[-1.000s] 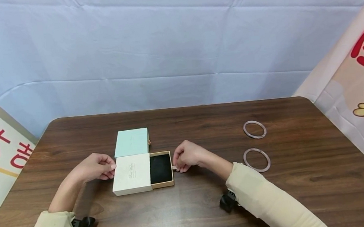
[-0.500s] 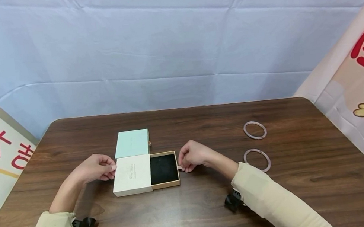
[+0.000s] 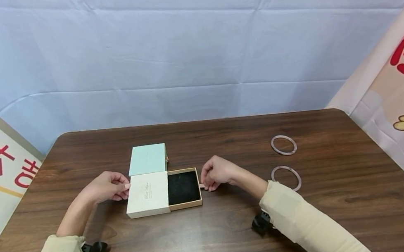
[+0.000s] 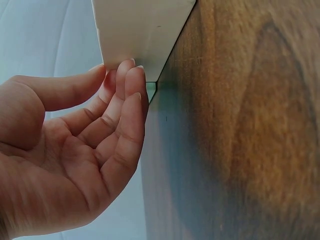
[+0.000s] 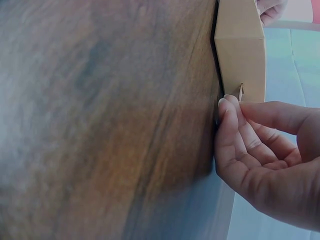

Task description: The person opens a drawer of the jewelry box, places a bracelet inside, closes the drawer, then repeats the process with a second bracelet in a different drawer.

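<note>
A white drawer-style gift box [image 3: 147,193] with printed lettering lies on the table in the head view. Its tan-edged drawer [image 3: 185,205] is partly slid out to the right, with a black pad [image 3: 183,187] inside. My left hand [image 3: 109,187] holds the left edge of the white sleeve, thumb at the top edge and fingers against the side [image 4: 145,35]. On the other side, my right hand [image 3: 217,172] pinches the small ribbon pull tab [image 3: 202,185] on the drawer's end. The right wrist view shows that tab [image 5: 241,94] coming out of a slit.
Behind the white box, right against it, lies a pale mint box [image 3: 147,158] with a small tab on its right side. Two pale pinkish bangles [image 3: 284,145] lie apart at the right, the nearer one [image 3: 285,167] beside my right forearm. The wooden table [image 3: 185,244] meets a light cloth backdrop.
My right hand has moved a little to the right, drawing the drawer further out of the sleeve. The left hand stays at the sleeve's left edge.
</note>
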Action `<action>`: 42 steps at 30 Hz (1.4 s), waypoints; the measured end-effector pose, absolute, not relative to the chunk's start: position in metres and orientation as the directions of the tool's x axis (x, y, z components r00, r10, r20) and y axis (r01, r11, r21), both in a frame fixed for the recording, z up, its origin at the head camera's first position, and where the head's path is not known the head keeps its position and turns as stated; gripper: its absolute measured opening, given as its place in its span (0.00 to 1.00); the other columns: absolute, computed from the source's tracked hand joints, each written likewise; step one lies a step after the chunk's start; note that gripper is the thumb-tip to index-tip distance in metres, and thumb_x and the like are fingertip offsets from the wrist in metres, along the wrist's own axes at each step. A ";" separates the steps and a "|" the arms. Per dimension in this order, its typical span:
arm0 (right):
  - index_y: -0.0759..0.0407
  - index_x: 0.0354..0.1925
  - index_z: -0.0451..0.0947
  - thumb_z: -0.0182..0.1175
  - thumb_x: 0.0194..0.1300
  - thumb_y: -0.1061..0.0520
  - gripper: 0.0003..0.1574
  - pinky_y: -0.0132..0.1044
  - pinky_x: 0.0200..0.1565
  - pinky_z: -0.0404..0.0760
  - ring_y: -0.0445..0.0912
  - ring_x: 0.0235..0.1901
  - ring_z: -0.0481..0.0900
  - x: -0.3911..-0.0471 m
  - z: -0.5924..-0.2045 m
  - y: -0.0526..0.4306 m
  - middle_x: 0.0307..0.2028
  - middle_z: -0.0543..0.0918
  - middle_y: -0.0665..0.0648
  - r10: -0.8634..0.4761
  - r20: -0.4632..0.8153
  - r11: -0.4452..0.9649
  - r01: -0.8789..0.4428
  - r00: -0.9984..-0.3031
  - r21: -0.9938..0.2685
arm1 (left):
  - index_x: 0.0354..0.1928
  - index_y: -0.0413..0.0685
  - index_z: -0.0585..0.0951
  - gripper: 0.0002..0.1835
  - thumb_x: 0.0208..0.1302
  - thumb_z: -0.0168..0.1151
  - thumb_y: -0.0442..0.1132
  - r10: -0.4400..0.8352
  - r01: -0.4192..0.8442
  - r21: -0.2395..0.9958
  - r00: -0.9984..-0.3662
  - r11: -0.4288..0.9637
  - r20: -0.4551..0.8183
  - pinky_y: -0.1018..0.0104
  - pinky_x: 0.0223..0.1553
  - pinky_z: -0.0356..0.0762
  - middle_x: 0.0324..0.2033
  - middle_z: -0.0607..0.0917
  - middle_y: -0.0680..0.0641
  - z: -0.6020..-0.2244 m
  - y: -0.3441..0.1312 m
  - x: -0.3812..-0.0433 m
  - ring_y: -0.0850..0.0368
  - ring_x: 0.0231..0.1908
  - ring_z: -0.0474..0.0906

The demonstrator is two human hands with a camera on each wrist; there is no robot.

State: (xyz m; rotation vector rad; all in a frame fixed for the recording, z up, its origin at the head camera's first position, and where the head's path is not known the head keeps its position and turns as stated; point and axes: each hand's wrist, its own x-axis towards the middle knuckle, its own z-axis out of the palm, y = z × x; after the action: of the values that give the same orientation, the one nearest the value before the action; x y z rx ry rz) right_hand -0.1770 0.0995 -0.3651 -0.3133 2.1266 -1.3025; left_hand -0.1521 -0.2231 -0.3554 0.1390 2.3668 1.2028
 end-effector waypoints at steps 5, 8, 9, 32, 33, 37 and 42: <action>0.74 0.25 0.75 0.54 0.51 0.77 0.05 0.37 0.22 0.79 0.45 0.15 0.76 -0.176 -0.365 0.100 0.17 0.78 0.61 -0.498 -0.376 0.476 0.117 -0.781 -0.872 | 0.35 0.31 0.74 0.06 0.63 0.53 0.30 0.300 -0.123 0.786 -0.879 0.606 -0.370 0.61 0.31 0.77 0.25 0.78 0.45 -0.356 -0.222 -0.152 0.56 0.27 0.76; 0.74 0.24 0.75 0.53 0.51 0.77 0.05 0.38 0.22 0.79 0.45 0.15 0.76 -0.176 -0.365 0.101 0.17 0.78 0.61 -0.497 -0.377 0.474 0.119 -0.782 -0.872 | 0.35 0.31 0.74 0.06 0.64 0.53 0.30 0.301 -0.124 0.786 -0.879 0.605 -0.370 0.61 0.31 0.77 0.25 0.78 0.45 -0.356 -0.222 -0.152 0.56 0.27 0.76; 0.74 0.24 0.75 0.53 0.51 0.77 0.05 0.38 0.22 0.79 0.45 0.15 0.76 -0.175 -0.365 0.101 0.17 0.78 0.61 -0.496 -0.377 0.474 0.120 -0.782 -0.872 | 0.35 0.31 0.74 0.06 0.64 0.53 0.30 0.301 -0.124 0.786 -0.879 0.605 -0.370 0.61 0.31 0.77 0.25 0.78 0.45 -0.356 -0.222 -0.152 0.56 0.27 0.76; 0.74 0.24 0.74 0.52 0.50 0.77 0.05 0.38 0.22 0.79 0.45 0.16 0.77 -0.174 -0.365 0.110 0.17 0.78 0.60 -0.491 -0.383 0.465 0.136 -0.782 -0.875 | 0.36 0.30 0.74 0.07 0.65 0.53 0.31 0.297 -0.127 0.784 -0.879 0.608 -0.373 0.61 0.31 0.77 0.25 0.78 0.46 -0.357 -0.223 -0.151 0.56 0.27 0.76; 0.74 0.24 0.74 0.52 0.50 0.77 0.05 0.38 0.22 0.79 0.46 0.16 0.77 -0.174 -0.365 0.110 0.17 0.78 0.60 -0.490 -0.384 0.467 0.136 -0.783 -0.873 | 0.36 0.30 0.74 0.07 0.65 0.52 0.31 0.298 -0.126 0.784 -0.879 0.608 -0.372 0.61 0.31 0.77 0.25 0.78 0.46 -0.357 -0.223 -0.151 0.56 0.27 0.76; 0.73 0.24 0.74 0.52 0.50 0.77 0.05 0.37 0.22 0.79 0.46 0.16 0.77 -0.175 -0.366 0.111 0.17 0.78 0.61 -0.492 -0.386 0.464 0.141 -0.781 -0.875 | 0.36 0.30 0.74 0.07 0.65 0.52 0.31 0.296 -0.131 0.783 -0.878 0.608 -0.377 0.61 0.31 0.77 0.25 0.78 0.46 -0.356 -0.223 -0.151 0.56 0.28 0.76; 0.75 0.27 0.74 0.52 0.53 0.75 0.04 0.38 0.24 0.79 0.46 0.17 0.77 -0.176 -0.365 0.113 0.19 0.79 0.61 -0.519 -0.381 0.449 0.134 -0.765 -0.883 | 0.36 0.30 0.74 0.07 0.65 0.53 0.31 0.295 -0.134 0.781 -0.876 0.610 -0.381 0.61 0.31 0.77 0.25 0.79 0.46 -0.355 -0.223 -0.151 0.56 0.27 0.76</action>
State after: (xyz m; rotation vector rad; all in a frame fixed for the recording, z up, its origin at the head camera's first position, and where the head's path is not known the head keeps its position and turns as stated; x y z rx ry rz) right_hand -0.1757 0.1133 -0.3646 -0.3208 2.0727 -1.3412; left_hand -0.1513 -0.2228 -0.3551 0.1276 2.3583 1.1985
